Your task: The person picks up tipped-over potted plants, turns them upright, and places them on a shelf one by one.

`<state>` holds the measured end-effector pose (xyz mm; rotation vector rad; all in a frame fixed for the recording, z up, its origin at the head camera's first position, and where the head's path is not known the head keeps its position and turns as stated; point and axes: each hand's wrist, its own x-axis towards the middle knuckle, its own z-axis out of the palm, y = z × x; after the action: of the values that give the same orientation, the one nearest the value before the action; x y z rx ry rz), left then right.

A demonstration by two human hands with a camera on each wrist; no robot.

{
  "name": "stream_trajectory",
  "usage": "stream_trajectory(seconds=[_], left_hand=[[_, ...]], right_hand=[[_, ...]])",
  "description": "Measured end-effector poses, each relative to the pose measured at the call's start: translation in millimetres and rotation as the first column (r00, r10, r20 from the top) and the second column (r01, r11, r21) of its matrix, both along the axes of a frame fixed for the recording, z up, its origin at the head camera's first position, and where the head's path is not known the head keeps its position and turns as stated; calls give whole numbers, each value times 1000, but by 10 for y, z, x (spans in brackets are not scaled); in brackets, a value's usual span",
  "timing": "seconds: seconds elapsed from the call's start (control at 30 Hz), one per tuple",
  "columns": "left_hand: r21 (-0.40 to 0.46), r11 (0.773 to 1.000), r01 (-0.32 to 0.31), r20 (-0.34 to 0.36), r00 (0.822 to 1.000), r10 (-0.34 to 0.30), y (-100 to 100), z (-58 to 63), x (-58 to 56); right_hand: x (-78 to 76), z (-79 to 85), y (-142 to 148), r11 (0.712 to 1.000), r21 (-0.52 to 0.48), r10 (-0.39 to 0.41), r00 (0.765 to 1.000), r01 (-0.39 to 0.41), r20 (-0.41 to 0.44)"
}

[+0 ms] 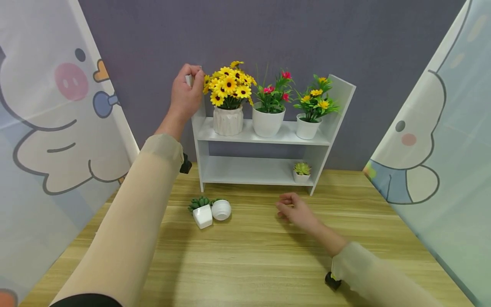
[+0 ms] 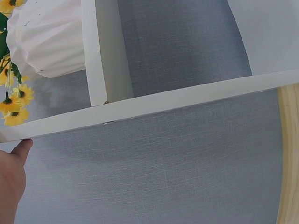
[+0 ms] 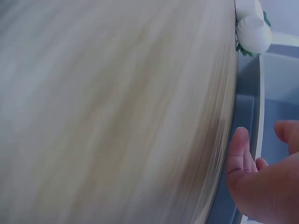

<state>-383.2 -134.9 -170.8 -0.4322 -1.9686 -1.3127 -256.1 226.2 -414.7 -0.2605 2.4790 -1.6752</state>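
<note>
My left hand (image 1: 186, 91) grips the top of the left side panel of a white two-tier shelf (image 1: 264, 164). In the left wrist view its thumb (image 2: 22, 149) meets the panel's edge. My right hand (image 1: 298, 212) hovers low over the table before the shelf's right end, fingers loosely bent around nothing. On the upper board stand a ribbed pot of yellow flowers (image 1: 228, 121), a pot with red flowers (image 1: 268, 121) and a smaller pot with yellow-orange flowers (image 1: 307, 128). A small succulent pot (image 1: 301, 175) sits at the lower board's right end.
Two small white potted succulents lie tipped over on the wooden table (image 1: 238, 264): a square pot (image 1: 203, 216) and a round pot (image 1: 221, 210), side by side left of centre. A grey wall (image 1: 268, 34) stands behind the shelf, with cartoon-printed panels (image 1: 69, 140) on both sides.
</note>
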Motion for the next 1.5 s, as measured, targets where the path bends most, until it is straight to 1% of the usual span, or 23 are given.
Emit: stream_trajectory(seconds=[0.3,0.43,0.63,0.77,0.97,1.1,1.23,1.33,1.5], left_hand=[[-7,1000,5,-7,1000,-5,1,2,-19],[-11,1000,15,-14,1000,-16,0,2,-29],[-7,1000,22,-22,1000,-22,-7,-9,-35],[-5,1000,28,-30,999,-28,-11,-11,-36],[-7,1000,22,-25,999,-22,-14,-10,-32],[-9,1000,14,-15,1000,-14,-14,-10,-27],[-8,1000,13,-20,1000,-13,-14,-13,-24],[-7,1000,16,-27,999,-16,-16,-15,-24],[-5,1000,17,-22,1000,-17,-20,-10,-22]], right_hand=[[0,-11,-300,991,16,135,989,-136,55],[-6,-14,-392,982,35,185,981,-187,56],[14,-19,-567,970,78,226,973,-229,38],[39,-20,-682,966,91,238,970,-241,44],[65,-5,-862,966,77,241,969,-245,56],[60,-10,-1003,969,78,228,972,-233,60],[44,-20,-1151,974,79,210,976,-214,56],[37,-28,-1257,977,109,181,983,-185,42],[51,-24,-1413,975,193,109,994,-107,1]])
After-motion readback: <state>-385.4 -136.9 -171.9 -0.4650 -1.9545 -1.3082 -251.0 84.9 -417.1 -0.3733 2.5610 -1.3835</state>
